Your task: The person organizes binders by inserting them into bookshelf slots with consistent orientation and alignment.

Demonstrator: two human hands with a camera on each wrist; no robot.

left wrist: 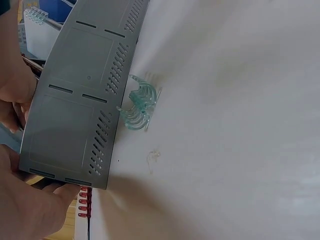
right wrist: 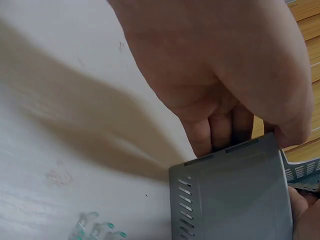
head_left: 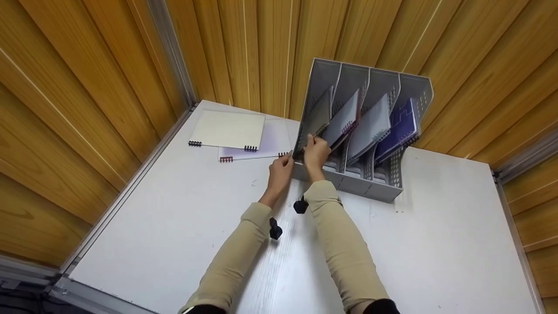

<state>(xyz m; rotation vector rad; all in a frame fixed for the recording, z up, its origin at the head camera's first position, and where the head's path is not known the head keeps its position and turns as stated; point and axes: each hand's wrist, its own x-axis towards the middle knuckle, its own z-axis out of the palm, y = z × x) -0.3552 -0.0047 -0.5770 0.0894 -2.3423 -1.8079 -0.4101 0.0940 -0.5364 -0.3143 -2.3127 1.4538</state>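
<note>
A grey file organizer (head_left: 370, 192) with upright compartments stands at the back of the table, notebooks leaning in it. My left hand (head_left: 280, 172) grips its front left corner; in the left wrist view, this hand's fingers (left wrist: 57, 200) curl round the end of the front panel. My right hand (head_left: 317, 152) reaches into the leftmost compartment with bent fingers, close to a dark-ringed notebook (head_left: 320, 114). Whether it pinches anything is hidden. Other compartments hold a red-ringed notebook (head_left: 344, 120), a pale notebook with light rings (head_left: 370, 126) and a dark blue notebook (head_left: 399, 131).
Left of the organizer lie a cream notebook (head_left: 229, 128) with black rings and, partly under it, a pale purple notebook (head_left: 272, 141) with red rings. A translucent teal claw-shaped piece (left wrist: 142, 102) sits before the organizer's front. Wood-patterned walls (head_left: 274, 56) stand behind the table.
</note>
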